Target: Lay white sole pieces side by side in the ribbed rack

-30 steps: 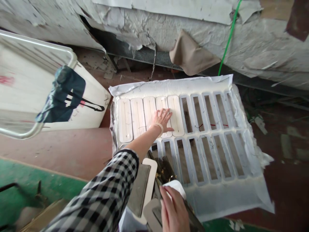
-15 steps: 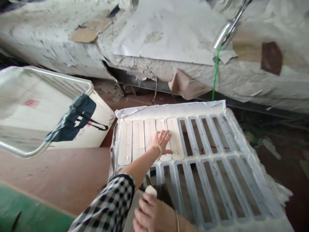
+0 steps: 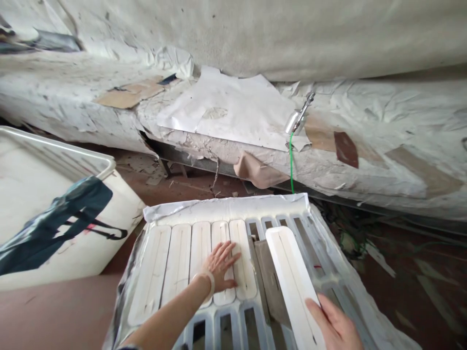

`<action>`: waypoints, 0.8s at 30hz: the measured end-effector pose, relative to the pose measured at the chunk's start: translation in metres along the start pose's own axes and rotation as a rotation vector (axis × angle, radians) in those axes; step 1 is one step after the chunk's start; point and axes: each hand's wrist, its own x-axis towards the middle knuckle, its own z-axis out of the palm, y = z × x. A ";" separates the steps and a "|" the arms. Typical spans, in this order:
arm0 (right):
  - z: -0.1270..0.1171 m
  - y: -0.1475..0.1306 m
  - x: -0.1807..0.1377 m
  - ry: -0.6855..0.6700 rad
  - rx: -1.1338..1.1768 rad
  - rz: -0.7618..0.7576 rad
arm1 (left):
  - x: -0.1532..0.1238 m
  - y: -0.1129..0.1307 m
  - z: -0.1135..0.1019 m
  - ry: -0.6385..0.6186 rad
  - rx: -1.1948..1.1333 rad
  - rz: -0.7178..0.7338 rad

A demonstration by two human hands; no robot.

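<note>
My left hand lies flat with fingers spread on a row of white, round-ended strips, each with a line down its middle. They sit side by side in the upper left slots of a slotted frame edged with white cloth. My right hand grips the near end of another white strip, its thumb on top. This strip is tilted over the uncovered slots, right of the row. A grey-brown flat piece shows beside and under it; whether my right hand holds that too, I cannot tell.
At left stands a white bin with dark teal cloth over its rim. A padded, cloth-covered bench runs behind the frame. On it lies a shiny metal tool with a green cord. Scraps litter the floor.
My right hand has come up from the lower middle to the right, bringing the white strip and grey-brown piece over the frame. My left hand stays on the row. The view has tilted upward.
</note>
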 end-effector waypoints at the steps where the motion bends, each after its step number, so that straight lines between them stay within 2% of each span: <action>1: 0.003 0.001 0.015 0.006 0.004 0.019 | 0.000 0.002 -0.002 0.004 0.004 -0.004; 5: 0.019 0.002 0.063 0.077 -0.135 0.015 | 0.007 0.003 0.006 0.075 0.027 -0.005; 9: 0.033 -0.002 0.090 0.043 -0.216 -0.019 | 0.019 0.000 0.021 0.171 0.053 0.054; 13: 0.039 -0.011 0.106 0.034 -0.252 -0.074 | 0.025 0.004 0.019 0.162 0.057 0.085; 15: 0.041 -0.015 0.111 0.061 -0.322 -0.103 | 0.028 0.008 0.016 0.156 0.040 0.068; 17: 0.045 -0.016 0.113 0.030 -0.409 -0.121 | 0.031 0.011 0.014 0.159 0.024 0.067; 20: 0.055 -0.007 0.115 -0.050 -0.464 -0.118 | 0.034 0.014 0.015 0.189 0.020 0.070; 24: 0.067 0.016 0.127 -0.040 -0.311 -0.102 | 0.038 0.020 0.013 0.220 0.001 0.086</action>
